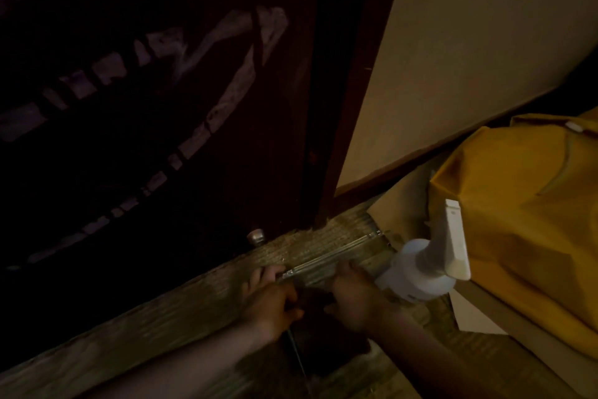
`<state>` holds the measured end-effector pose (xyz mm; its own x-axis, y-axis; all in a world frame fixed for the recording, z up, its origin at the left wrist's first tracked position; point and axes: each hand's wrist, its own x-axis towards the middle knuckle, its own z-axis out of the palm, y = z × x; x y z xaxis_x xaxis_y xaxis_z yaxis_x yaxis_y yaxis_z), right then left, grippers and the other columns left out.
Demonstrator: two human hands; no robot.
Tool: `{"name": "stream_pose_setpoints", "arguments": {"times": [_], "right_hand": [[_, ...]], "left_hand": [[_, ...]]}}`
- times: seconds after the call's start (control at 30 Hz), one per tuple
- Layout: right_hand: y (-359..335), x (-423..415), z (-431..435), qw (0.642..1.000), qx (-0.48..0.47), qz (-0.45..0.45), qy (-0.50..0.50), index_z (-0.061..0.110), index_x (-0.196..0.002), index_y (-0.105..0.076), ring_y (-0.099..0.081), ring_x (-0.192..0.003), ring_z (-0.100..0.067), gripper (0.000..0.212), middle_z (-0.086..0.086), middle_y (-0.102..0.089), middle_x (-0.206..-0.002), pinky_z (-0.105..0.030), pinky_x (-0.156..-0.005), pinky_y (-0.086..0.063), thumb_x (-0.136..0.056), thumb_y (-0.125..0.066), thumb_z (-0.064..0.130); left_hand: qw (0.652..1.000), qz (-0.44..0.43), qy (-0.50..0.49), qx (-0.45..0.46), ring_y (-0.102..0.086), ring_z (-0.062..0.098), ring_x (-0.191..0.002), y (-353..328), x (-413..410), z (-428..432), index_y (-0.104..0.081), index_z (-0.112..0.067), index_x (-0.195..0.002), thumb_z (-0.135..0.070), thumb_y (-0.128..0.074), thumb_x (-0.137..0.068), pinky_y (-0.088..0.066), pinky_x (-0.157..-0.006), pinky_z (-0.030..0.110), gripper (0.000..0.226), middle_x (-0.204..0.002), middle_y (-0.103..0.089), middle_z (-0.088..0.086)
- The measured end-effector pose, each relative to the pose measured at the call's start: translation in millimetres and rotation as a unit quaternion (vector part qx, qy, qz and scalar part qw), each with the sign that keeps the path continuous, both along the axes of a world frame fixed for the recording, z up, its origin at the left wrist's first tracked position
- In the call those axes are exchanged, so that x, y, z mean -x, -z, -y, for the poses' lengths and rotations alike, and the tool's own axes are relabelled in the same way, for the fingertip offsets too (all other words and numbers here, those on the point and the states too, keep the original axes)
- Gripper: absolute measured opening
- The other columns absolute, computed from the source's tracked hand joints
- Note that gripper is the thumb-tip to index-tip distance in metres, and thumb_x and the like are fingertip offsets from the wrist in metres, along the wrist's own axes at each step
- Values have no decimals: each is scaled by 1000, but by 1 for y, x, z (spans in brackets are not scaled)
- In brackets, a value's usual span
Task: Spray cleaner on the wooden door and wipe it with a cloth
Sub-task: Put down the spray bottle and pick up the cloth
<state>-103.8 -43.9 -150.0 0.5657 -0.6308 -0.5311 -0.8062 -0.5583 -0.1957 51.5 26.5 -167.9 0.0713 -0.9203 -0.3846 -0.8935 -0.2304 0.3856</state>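
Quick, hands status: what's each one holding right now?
Left hand: closed, gripping the dark cloth.
Right hand: closed, gripping the same cloth's other edge.

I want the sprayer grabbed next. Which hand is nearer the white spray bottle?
The right hand: it lies right next to the white spray bottle, while the left hand is across the dark cloth from it.
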Motion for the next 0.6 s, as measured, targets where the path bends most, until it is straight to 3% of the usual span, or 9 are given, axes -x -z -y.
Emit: {"name": "stream_pose_setpoints", "arguments": {"times": [0.07, 0.13, 0.2, 0.27, 0.4, 0.47, 0.53, 0.6], "right_hand": [[-27, 2, -8, 993, -44, 77, 78, 18, -124, -54, -42, -119, -21, 33, -5, -48, -127, -31, -99, -33, -92, -52, 27], [-66, 2, -21, 973, -67, 151, 163, 21, -113, -57, -54, -100, -14, 22, 4, -56, -108, -23, -83, -42, -93, -52, 26], [-121, -1, -31, 957, -68, 197, 204, 23, -107, -59, -58, -92, -11, 16, 10, -57, -97, -21, -76, -44, -92, -54, 27], [-192, -7, -40, 946, -60, 243, 205, 30, -105, -58, -57, -89, -4, 14, 14, -57, -97, -22, -77, -49, -92, -54, 27], [-401, -15, -48, 932, 17, 342, 122, 33, -101, -60, -58, -89, -2, 13, 15, -60, -99, -21, -78, -50, -90, -56, 28], [-529, -13, -55, 922, 39, 381, 63, 38, -92, -59, -58, -85, 0, 13, 19, -59, -92, -14, -74, -47, -87, -59, 25], [-676, -17, -60, 919, 34, 393, -1, 46, -87, -54, -56, -88, 4, 23, 23, -58, -89, -10, -74, -44, -87, -61, 24], [-807, -27, -64, 914, 44, 396, -78, 50, -88, -53, -55, -92, 6, 25, 24, -59, -93, -12, -77, -46, -88, -58, 26]], "left_hand": [[994, -103, -10, 35, -30, 12, -127, -25, -12, -2, -54, -31, -86, -28, -62, -86, -24, -102, 22, 9, -132, -39, -11], [972, -224, -65, 35, -50, 9, -105, -66, -25, -13, -51, -35, -77, -17, -65, -84, -37, -94, 27, 24, -106, -55, -10], [963, -256, -86, 21, -54, 5, -84, -128, -36, -27, -55, -34, -77, -17, -66, -84, -44, -79, 31, 22, -85, -58, -11], [962, -260, -78, 31, -54, 1, -77, -199, -40, -41, -54, -39, -80, -20, -65, -85, -45, -75, 30, 23, -79, -59, -11], [936, -295, -115, 157, -56, -4, -70, -405, -42, -65, -52, -51, -83, -19, -67, -82, -42, -63, 11, 35, -77, -60, -25], [912, -307, -149, 226, -57, -2, -65, -527, -40, -84, -54, -47, -80, -33, -69, -76, -42, -59, 11, 21, -75, -62, -19], [882, -313, -185, 299, -58, -2, -64, -663, -46, -104, -56, -43, -78, -44, -75, -70, -43, -58, 11, 21, -73, -63, -15], [858, -326, -180, 354, -61, -5, -79, -779, -56, -119, -57, -41, -76, -48, -67, -62, -47, -69, 13, 18, -88, -67, -15]]}}
